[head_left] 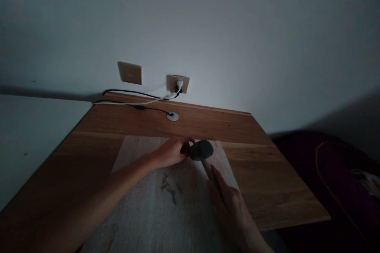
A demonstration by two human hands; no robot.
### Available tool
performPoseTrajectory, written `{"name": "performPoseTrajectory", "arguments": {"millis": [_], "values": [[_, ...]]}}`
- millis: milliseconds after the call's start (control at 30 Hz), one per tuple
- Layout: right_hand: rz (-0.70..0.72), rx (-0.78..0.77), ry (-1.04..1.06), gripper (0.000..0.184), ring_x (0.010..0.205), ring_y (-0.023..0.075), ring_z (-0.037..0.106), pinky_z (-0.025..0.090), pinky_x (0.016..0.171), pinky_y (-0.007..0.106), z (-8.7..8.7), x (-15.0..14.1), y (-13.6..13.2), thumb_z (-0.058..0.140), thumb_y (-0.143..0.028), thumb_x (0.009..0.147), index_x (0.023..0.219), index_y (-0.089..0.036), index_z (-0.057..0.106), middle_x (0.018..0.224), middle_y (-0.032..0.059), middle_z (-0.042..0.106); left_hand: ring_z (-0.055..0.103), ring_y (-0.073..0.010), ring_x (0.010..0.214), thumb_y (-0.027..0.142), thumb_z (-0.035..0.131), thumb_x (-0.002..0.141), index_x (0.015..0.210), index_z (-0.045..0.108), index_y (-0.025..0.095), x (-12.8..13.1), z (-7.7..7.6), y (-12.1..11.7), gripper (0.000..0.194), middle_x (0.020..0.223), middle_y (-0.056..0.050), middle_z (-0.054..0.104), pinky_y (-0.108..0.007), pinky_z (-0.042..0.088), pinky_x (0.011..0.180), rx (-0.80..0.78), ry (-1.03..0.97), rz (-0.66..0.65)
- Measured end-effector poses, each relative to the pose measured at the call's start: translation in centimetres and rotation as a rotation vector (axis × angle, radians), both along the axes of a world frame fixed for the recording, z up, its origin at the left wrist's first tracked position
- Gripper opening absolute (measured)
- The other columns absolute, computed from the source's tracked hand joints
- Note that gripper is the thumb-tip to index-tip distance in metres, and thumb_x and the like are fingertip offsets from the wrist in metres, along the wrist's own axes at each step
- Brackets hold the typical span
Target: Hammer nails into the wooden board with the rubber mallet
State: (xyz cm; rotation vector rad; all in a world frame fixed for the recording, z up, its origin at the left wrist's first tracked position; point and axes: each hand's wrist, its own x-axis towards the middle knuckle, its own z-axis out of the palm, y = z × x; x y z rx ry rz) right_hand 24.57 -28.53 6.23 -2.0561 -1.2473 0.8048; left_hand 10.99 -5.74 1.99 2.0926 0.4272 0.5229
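Note:
My right hand (pixel 227 201) is wrapped round the handle of a mallet with a dark, rounded head (pixel 202 150). The mallet head is raised at the far end of a pale wooden board (pixel 142 213), right beside the fingertips of my left hand (pixel 173 151). Those fingers are pinched together low over the board; whatever is between them is hidden in shadow and by the mallet head. Several loose nails (pixel 168 185) lie in a small pile on the board, nearer to me than my left hand.
The board rests on a brown wooden table (pixel 267 170) against a pale wall. Black and white cables (pixel 133 103) run along its back edge to a wall socket (pixel 178 84). A round cable grommet (pixel 172 116) sits behind the board. A dark purple seat (pixel 335 174) stands to the right.

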Motion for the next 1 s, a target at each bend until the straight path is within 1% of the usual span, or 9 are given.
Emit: {"name": "performPoseTrajectory", "arguments": {"millis": [100,267,367,433,567,800,867,933,1000], "values": [[0.004,-0.004,-0.013,0.067,0.125,0.0350,0.076,0.059,0.100,0.046,0.4,-0.3,0.0,0.036,-0.057,0.114,0.163,-0.014,0.051,0.136,0.0197,0.079,0.073,-0.0168,0.077,-0.004,0.066,0.077,0.115,0.075,0.021,0.0,0.1,0.1,0.047,0.085,0.001,0.078,-0.025,0.049,0.072,0.011,0.007,0.004],[0.022,0.007,-0.057,0.069,0.122,0.0375,0.077,0.059,0.099,0.047,0.7,-0.3,-0.2,0.038,-0.051,0.112,0.161,-0.005,0.052,0.127,0.0238,0.081,0.074,-0.0174,0.081,-0.001,0.065,0.077,0.118,0.075,0.021,0.0,0.6,0.2,0.048,0.088,0.001,0.079,-0.025,0.052,0.075,0.018,0.036,0.006],[0.028,0.012,-0.075,0.066,0.111,0.0384,0.080,0.060,0.090,0.047,0.6,-0.3,-0.1,0.036,-0.048,0.112,0.160,-0.006,0.053,0.118,0.0217,0.084,0.075,-0.0175,0.080,0.001,0.065,0.077,0.121,0.074,0.021,-0.1,0.8,0.2,0.049,0.087,0.001,0.079,-0.025,0.052,0.073,0.029,0.067,0.010],[0.031,0.021,-0.087,0.064,0.105,0.0382,0.081,0.059,0.088,0.048,0.6,-0.3,0.0,0.037,-0.047,0.112,0.160,-0.009,0.055,0.116,0.0206,0.084,0.075,-0.0176,0.081,0.001,0.064,0.076,0.119,0.074,0.022,-0.1,0.7,0.2,0.049,0.088,0.001,0.080,-0.025,0.052,0.073,0.046,0.076,0.020],[0.044,0.045,-0.087,0.060,0.102,0.0376,0.082,0.058,0.085,0.045,0.7,-0.1,0.0,0.040,-0.047,0.113,0.159,-0.011,0.056,0.113,0.0194,0.085,0.075,-0.0183,0.084,0.003,0.065,0.078,0.116,0.074,0.021,0.0,0.6,0.4,0.043,0.092,0.000,0.081,-0.027,0.054,0.077,0.080,0.075,0.027],[0.057,0.075,-0.043,0.054,0.090,0.0285,0.082,0.057,0.077,0.036,1.2,0.2,0.0,0.044,-0.043,0.114,0.157,-0.014,0.059,0.102,0.0118,0.085,0.075,-0.0191,0.086,0.005,0.066,0.078,0.114,0.072,0.020,0.0,1.2,0.4,0.040,0.093,-0.001,0.081,-0.028,0.054,0.080,0.062,0.103,0.017],[0.047,0.089,-0.040,0.053,0.087,0.0275,0.081,0.057,0.075,0.035,1.4,0.3,0.0,0.045,-0.043,0.114,0.157,-0.016,0.059,0.096,0.0094,0.084,0.073,-0.0179,0.082,0.007,0.068,0.079,0.111,0.072,0.020,0.0,1.3,0.3,0.035,0.091,0.000,0.079,-0.027,0.053,0.077,0.054,0.100,0.028],[0.023,0.106,-0.042,0.053,0.088,0.0270,0.080,0.056,0.075,0.036,1.9,0.3,-0.1,0.046,-0.044,0.114,0.157,-0.015,0.058,0.099,0.0098,0.084,0.071,-0.0164,0.077,0.012,0.071,0.083,0.105,0.071,0.020,0.0,1.4,0.2,0.023,0.087,0.001,0.077,-0.026,0.051,0.074,0.037,0.090,0.016],[-0.011,0.138,-0.039,0.052,0.081,0.0238,0.078,0.055,0.072,0.034,2.7,0.3,-0.2,0.046,-0.044,0.114,0.155,-0.015,0.059,0.098,0.0089,0.083,0.068,-0.0154,0.074,0.018,0.073,0.087,0.098,0.070,0.020,0.1,1.4,0.2,0.012,0.082,0.002,0.075,-0.026,0.050,0.072,0.024,0.083,-0.012]]}}
